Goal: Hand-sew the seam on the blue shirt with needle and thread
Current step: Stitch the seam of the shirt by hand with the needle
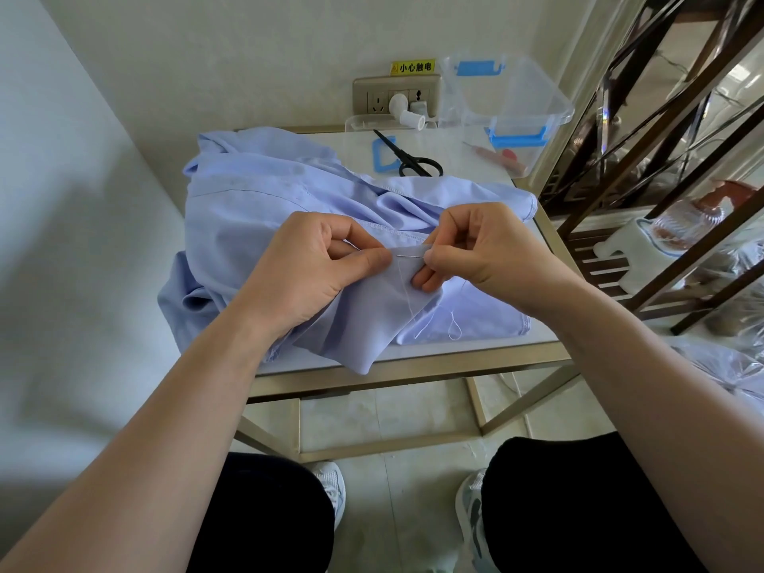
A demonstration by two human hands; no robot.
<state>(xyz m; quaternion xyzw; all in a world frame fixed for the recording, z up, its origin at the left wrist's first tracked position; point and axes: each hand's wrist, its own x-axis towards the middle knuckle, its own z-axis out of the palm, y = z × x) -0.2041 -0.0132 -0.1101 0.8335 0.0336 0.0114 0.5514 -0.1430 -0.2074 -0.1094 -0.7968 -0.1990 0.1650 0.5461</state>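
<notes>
head view, centre of the frame: a person seated at a small surface (467, 159) works on a blue shirt (268, 192) heaped across it, one corner of the cloth hanging over the near edge toward the knees. the left hand (314, 275) pinches a fold of the shirt between thumb and forefinger, the other fingers curled under it, apparently to hold the cloth taut and raised so the stitch line stays in sight. the right hand (488, 250) pinches the needle (410, 256) between thumb and forefinger; the needle lies level, its tip pointing at the left thumb, just below the stitched seam (397, 232). whether the tip has entered the cloth cannot be told. pale thread (406, 291) trails down from the needle over the fold and ends in a loose loop lower right of the hands, slack enough, by the look of it, for a pull-through. black scissors (407, 157) lie on the surface above the shirt, within reach for cutting, beside a clear box (512, 97) tipped on its side at upper right.
</notes>
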